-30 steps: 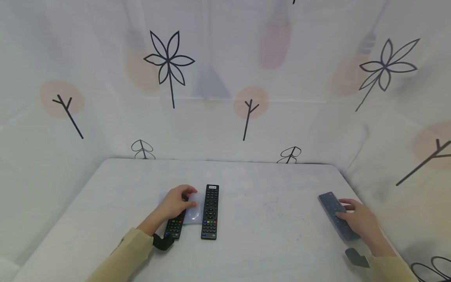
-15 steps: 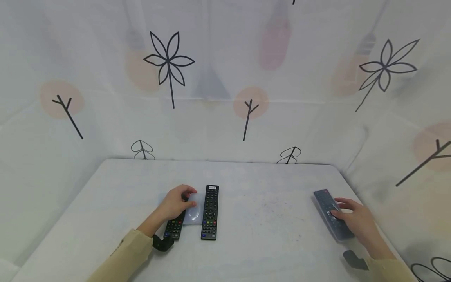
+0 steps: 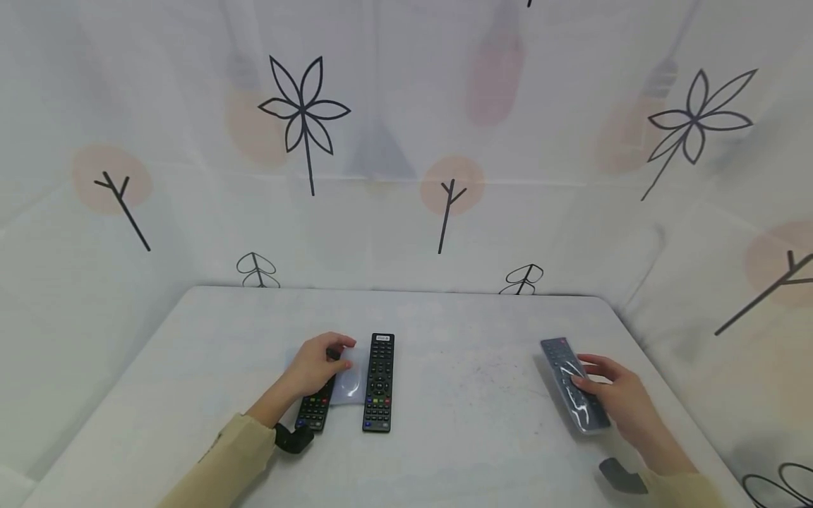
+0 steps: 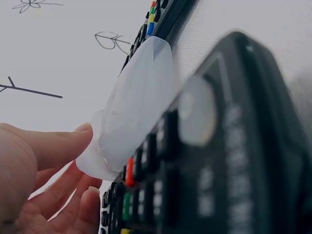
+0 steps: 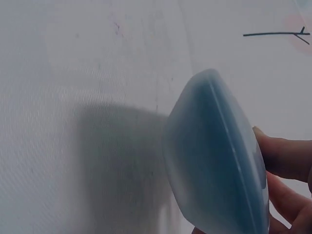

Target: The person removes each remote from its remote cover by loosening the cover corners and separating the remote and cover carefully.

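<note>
The sleeved remote (image 3: 573, 385) lies at the right side of the counter (image 3: 464, 423), its length running from near edge to far edge and angled slightly left at the far end. It sits inside a translucent cover that shows glare streaks in the head view. The right hand (image 3: 615, 398) grips this remote along its right edge: fingers curl over the top face while the palm stays to the right. In the right wrist view the remote (image 5: 217, 156) appears end-on as a rounded blue-grey shape with fingertips (image 5: 285, 156) against its side; whether it is lifted clear of the counter cannot be told from this angle.

At counter centre-left, the left hand (image 3: 314, 367) rests on a second black remote (image 3: 315, 406), fingers curled over its far half. A clear silicone cover (image 3: 350, 381) lies just beside the hand, between that remote and a third black remote (image 3: 380, 382). In the left wrist view the fingers (image 4: 58, 146) pinch the cover (image 4: 131, 112) at its edge, with the remote's buttons close below.

The third remote lies parallel to the second, untouched. A printed white curtain (image 3: 406, 141) encloses the counter on three sides.
</note>
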A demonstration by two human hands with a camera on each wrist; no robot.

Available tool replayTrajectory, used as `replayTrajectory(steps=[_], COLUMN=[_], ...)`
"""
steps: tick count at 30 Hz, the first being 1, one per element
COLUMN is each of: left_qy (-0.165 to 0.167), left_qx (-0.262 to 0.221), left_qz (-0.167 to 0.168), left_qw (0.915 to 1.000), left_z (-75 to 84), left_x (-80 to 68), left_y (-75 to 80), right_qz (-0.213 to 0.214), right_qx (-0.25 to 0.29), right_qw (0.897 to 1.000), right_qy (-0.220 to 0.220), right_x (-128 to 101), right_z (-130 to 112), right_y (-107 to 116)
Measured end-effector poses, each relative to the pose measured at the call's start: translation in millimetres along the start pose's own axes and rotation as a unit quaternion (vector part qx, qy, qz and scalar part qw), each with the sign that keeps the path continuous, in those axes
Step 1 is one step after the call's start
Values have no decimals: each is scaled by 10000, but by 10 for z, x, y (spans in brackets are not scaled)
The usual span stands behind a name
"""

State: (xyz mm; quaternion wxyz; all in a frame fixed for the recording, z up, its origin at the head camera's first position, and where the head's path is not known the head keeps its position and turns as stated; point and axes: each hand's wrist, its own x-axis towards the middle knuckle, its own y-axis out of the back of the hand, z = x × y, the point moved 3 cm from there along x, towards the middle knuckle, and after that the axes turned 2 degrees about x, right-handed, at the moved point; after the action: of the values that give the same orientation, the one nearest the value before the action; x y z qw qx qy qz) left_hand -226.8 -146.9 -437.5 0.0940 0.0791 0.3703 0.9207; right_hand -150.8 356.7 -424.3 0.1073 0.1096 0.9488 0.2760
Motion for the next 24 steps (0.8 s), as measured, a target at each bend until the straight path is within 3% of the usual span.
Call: replayTrajectory(steps=[16,24], left_qy=[-197,-391], left_qx=[-601,-1249], left_qz=[-71,-446], left_qw=[9980,9904], left_z=[249,402], left_x=[-35,-70], left_y=[51,11], right_qz=[-579,-806], right_qx=[571,798], right_qw=[9967,9932], right_qy=[58,271], right_x=[-281,-426], right_z=[-348,-547], right_y=[-426,-638])
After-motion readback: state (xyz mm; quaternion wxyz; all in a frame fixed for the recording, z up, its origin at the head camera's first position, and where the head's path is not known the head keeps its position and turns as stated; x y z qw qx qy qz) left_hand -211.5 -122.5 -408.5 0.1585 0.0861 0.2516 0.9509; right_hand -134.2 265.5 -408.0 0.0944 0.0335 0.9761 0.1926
